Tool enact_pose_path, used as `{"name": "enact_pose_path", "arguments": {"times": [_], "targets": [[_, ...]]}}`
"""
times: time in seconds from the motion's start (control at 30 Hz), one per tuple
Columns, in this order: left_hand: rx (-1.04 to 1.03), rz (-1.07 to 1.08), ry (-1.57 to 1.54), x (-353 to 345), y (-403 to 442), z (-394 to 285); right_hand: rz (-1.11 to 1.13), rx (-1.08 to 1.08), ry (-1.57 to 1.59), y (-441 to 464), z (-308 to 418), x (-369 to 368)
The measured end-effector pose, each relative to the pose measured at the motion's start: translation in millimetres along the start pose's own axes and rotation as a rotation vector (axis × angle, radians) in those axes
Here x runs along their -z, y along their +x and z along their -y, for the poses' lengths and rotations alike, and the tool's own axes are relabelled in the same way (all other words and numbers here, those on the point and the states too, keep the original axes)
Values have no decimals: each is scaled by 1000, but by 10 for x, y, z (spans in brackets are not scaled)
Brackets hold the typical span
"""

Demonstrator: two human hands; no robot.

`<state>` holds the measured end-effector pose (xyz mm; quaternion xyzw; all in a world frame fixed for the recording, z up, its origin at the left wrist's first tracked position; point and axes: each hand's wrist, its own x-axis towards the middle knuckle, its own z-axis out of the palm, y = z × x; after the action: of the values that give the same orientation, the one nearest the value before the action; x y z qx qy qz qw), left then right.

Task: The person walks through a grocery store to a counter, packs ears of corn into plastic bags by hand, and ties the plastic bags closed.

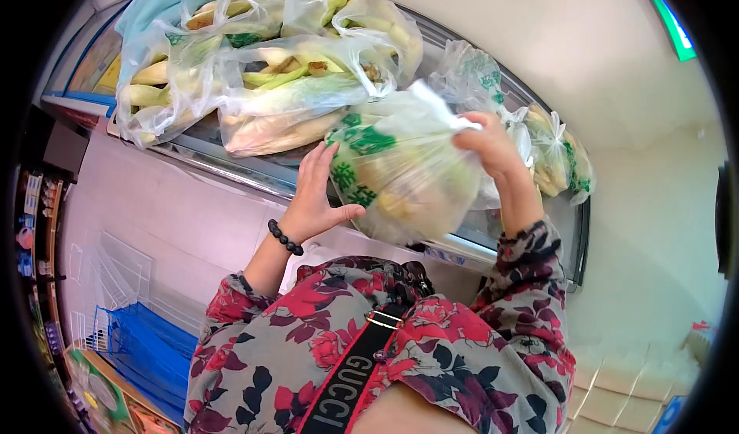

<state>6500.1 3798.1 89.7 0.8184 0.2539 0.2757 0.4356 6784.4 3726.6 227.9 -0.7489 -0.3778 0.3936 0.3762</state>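
A clear plastic bag with green printing [412, 176], holding pale yellowish contents that look like corn, hangs in front of my body. My right hand [493, 145] is closed around its gathered white neck. My left hand [312, 191] has its fingers spread at the bag's left side, close to or touching the plastic; whether it presses on it I cannot tell. Just behind lie bags of corn in husks [285, 118] on the freezer top. Right of my right hand sits another tied bag of corn [550, 168].
The chest freezer's metal edge [223, 171] runs across in front of me. A crumpled clear bag [466, 72] lies on its top. At lower left are a blue basket [146, 349], a white wire rack [115, 268] and stocked shelves [38, 234].
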Motion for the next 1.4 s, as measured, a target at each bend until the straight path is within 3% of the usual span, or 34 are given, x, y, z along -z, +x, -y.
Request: {"name": "enact_pose_path", "arguments": {"times": [0.07, 0.3, 0.4, 0.53, 0.63, 0.8, 0.9, 1.0, 1.1, 1.2, 1.4], "targets": [[-15, -31, 51, 20, -53, -13, 186, 99, -209, 62, 6, 16], [-139, -109, 46, -64, 381, -100, -21, 439, -853, -10, 148, -34], [-275, -69, 88, -128, 693, -291, -87, 498, -884, -181, -168, -73], [-409, -70, 209, -432, 1097, -474, -246, 340, -954, -478, -267, -201], [-408, -93, 302, -670, 1140, -474, -288, 475, -857, -781, -412, -421], [-250, -30, 340, -855, 1172, -436, -164, 655, -695, -937, -621, -409], [-218, -89, 290, -915, 1244, -391, -268, 605, -431, -695, -886, -146], [-244, -67, 274, -937, 1210, -392, -579, 420, -352, -508, -933, -79], [-298, -52, 270, -926, 1299, -405, -683, 668, -590, -225, -922, -152], [-342, -46, 256, -979, 1435, -381, -385, 411, -507, 22, -998, -69], [-393, -73, 163, -1321, 1759, -517, -665, 518, -428, 127, -883, 477]]}}
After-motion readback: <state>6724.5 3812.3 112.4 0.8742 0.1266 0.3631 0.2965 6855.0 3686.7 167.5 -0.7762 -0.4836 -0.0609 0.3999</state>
